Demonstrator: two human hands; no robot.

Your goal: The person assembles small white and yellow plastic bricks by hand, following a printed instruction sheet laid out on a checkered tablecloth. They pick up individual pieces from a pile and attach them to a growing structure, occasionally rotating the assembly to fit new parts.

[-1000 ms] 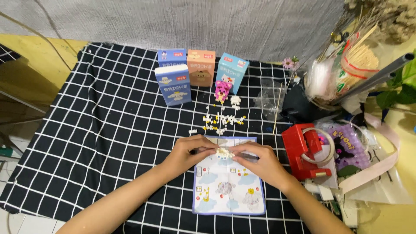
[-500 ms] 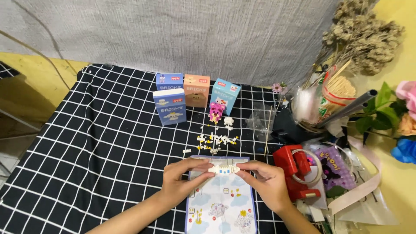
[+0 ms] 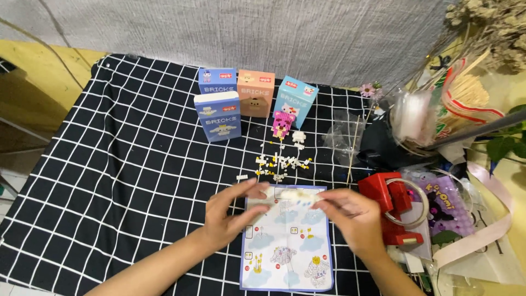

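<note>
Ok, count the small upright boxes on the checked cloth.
4, none seemingly hidden: dark blue box back left, blue-and-white box in front of it, orange box in the middle, light blue box on the right.

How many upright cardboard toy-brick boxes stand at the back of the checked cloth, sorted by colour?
Dark blue upright cardboard boxes: 2, the rear one and the front one
Orange-pink upright cardboard box: 1
Light blue upright cardboard box: 1
Total: 4 boxes
</note>
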